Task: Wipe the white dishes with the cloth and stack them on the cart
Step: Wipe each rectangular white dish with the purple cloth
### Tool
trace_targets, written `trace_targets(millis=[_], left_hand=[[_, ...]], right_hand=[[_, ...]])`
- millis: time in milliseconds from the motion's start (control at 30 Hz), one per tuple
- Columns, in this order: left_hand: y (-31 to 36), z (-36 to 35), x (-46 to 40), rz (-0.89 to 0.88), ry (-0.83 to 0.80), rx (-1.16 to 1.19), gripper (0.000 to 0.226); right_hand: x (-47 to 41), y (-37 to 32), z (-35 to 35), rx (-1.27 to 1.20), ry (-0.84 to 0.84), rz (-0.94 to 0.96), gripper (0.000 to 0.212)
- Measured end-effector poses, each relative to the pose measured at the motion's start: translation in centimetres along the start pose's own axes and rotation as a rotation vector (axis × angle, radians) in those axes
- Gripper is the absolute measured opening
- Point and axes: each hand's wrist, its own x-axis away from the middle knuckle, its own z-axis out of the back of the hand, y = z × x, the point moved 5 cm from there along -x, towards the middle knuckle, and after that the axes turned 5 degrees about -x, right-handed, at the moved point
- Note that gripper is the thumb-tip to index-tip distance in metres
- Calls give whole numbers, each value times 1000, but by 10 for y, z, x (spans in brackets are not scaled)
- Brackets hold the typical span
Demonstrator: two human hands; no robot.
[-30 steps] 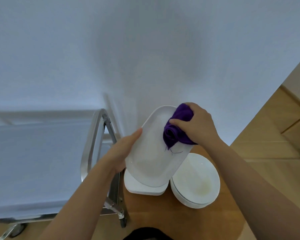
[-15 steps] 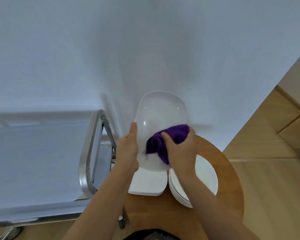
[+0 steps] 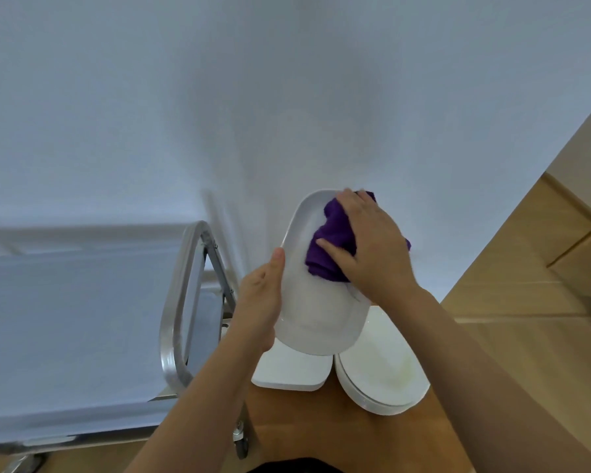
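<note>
Two hands engaged: our left hand (image 3: 258,302) grips the white oblong ceramic dish (image 3: 316,298); right hand (image 3: 372,247) fingers flattened, pressing the crumpled purple cloth (image 3: 331,247); we should sweep rim to rim.

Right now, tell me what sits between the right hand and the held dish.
The purple cloth, pressed under the right hand against the held dish, in the head view.

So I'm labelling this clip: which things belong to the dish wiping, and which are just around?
Job: oblong white dish, purple cloth, left hand, right hand, rectangular dish, round plates, cart.
Around: round wooden table, wall.
</note>
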Motion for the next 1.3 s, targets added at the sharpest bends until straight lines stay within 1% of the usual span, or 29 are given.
trace_targets(millis=[33,100,167,300,467,600,733,767,800,833,867,933,967,1000,1033,1067,1133,1167,1200,1233,1267,1300], left_hand=[[3,-3,2,-18,-12,26,43],[6,-7,4,-50,-5,67,44],[5,-6,4,-68,6,98,44],[3,3,3,-17,11,151,46],[-7,10,0,76,58,210,50],[-12,16,-7,171,130,244,52],[-10,23,-15,182,143,182,61],[-11,23,-14,181,137,164,61],[-13,24,-14,176,135,134,60],[-14,25,-13,167,146,96,56],[-13,25,-11,159,159,67,50],[-11,23,-10,148,156,65,40],[-9,21,-9,144,142,69,38],[-7,18,-8,130,126,66,38],[-6,14,-7,107,102,65,39],[-3,11,-6,84,74,62,40],[1,8,-4,65,62,59,42],[1,9,-4,82,83,59,42],[1,10,-4,112,101,72,43],[-1,11,-5,140,110,89,43],[-2,11,-3,160,108,101,45],[-4,9,-2,178,95,104,46]], right_hand=[[-1,-4,-7,16,2,33,64],[3,-12,-20,-40,23,59,66],[12,-24,-34,-60,21,132,66],[33,-32,-57,-114,-145,223,63],[57,-30,-71,-231,-340,186,63],[85,-28,-69,-198,-446,249,59],[105,-17,-60,-179,-533,169,55],[104,-16,-54,-141,-520,169,49],[101,-17,-45,-93,-459,169,40],[96,-16,-33,-57,-342,152,32],[89,-15,-18,-38,-166,115,29],[80,-14,9,-48,184,34,30],[78,-16,15,-67,289,8,33],[76,-21,15,-94,323,4,37],[75,-25,8,-112,268,13,42],[75,-30,-6,-101,130,22,49],[86,-33,-38,-29,-224,39,69],[94,-30,-51,-23,-337,30,77],[100,-26,-60,-36,-392,11,82],[106,-23,-64,-40,-410,-2,84],[109,-20,-65,-27,-401,-9,85],[110,-20,-63,-1,-357,-14,85]])
